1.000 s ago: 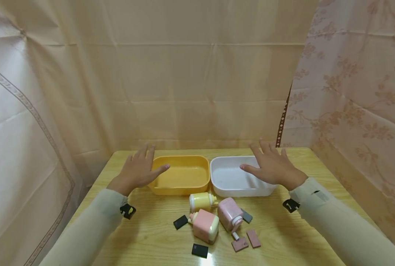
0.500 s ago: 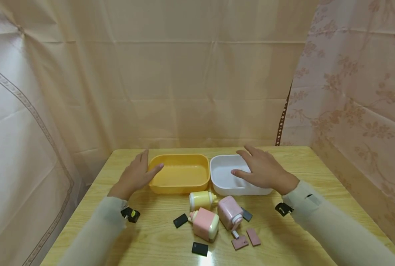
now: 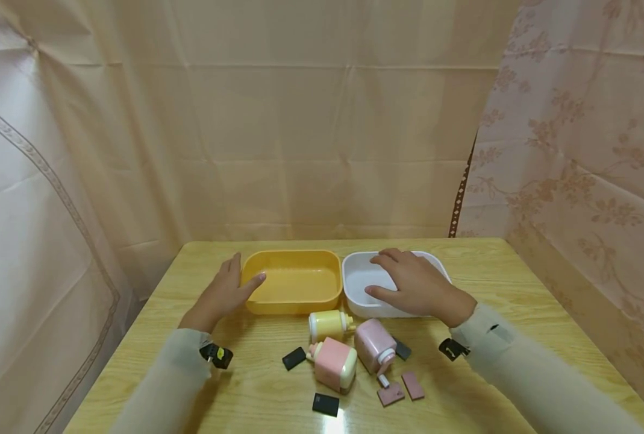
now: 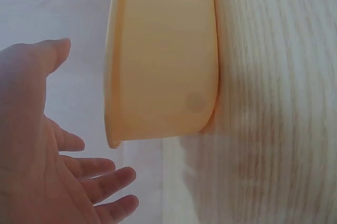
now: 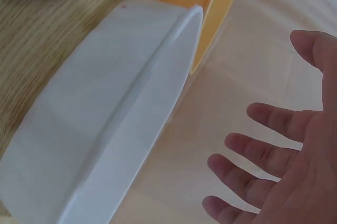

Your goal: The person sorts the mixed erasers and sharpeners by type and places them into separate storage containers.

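My left hand (image 3: pixel 223 295) is beside the left end of the yellow tray (image 3: pixel 294 307), thumb over its rim and fingers spread. In the left wrist view the fingers show a gap from the tray's side wall (image 4: pixel 168 60) and hold nothing. My right hand (image 3: pixel 419 289) hovers over the white tray (image 3: pixel 361 308), fingers loosely bent, with nothing between them. In front of the trays lie a yellow bottle (image 3: pixel 328 325), a pink-and-cream bottle (image 3: pixel 334 364) and a light pink pump bottle (image 3: pixel 375 345), all on their sides.
Around the bottles lie small flat blocks: a black block (image 3: pixel 294 358), another black block (image 3: pixel 326 404), a grey block (image 3: pixel 402 348), a pink block (image 3: pixel 391 395) and a second pink block (image 3: pixel 412 386). Beige curtains (image 3: pixel 322 150) hang behind the wooden table (image 3: pixel 256 386).
My right hand has moved left and lower over the white tray, its fingers bending more. The left hand has sunk slightly, its fingers drawing back from the yellow tray's far side.
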The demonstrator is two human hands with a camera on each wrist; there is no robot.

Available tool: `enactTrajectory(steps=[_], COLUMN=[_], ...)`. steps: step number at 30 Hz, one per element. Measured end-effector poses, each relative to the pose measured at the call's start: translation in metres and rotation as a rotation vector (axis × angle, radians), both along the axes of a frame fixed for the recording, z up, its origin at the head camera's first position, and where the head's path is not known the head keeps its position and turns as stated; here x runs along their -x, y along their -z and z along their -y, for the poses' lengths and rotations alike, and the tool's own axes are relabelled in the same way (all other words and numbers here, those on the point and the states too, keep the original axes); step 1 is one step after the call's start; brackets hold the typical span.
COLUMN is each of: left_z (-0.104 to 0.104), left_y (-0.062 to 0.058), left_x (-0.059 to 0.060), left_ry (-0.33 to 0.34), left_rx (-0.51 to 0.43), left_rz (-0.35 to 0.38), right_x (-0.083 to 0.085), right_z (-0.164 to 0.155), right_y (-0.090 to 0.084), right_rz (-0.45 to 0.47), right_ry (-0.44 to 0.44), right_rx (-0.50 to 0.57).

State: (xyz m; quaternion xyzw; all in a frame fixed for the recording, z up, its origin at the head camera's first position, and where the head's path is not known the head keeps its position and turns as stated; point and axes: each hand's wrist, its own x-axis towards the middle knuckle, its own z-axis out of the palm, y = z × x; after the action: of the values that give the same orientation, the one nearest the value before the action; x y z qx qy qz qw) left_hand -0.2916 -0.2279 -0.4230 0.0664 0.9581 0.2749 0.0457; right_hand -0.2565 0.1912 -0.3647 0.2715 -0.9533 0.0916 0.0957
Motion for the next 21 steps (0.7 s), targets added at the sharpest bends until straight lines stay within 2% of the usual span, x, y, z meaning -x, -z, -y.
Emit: enactTrajectory(steps=[6,10,21], left_z=[-0.001,-0.002,-0.006], left_y=[0.005,0.007,0.011], left_x=[0.002,0.000,-0.002], left_ry=[-0.020,-0.008,0.033], left_rx=[-0.045,-0.060,0.025], left_rz=[0.026,0.025,-0.029], right_x=[-0.002,-0.004,-0.009], right_z=[0.006,0.009,0.027], right_y=[0.002,0.003,0.010], right_rz=[-0.010,0.011,0.119], right_ry=[-0.048,-0.067,-0.098], right_rx=[0.030,0.046,0.016])
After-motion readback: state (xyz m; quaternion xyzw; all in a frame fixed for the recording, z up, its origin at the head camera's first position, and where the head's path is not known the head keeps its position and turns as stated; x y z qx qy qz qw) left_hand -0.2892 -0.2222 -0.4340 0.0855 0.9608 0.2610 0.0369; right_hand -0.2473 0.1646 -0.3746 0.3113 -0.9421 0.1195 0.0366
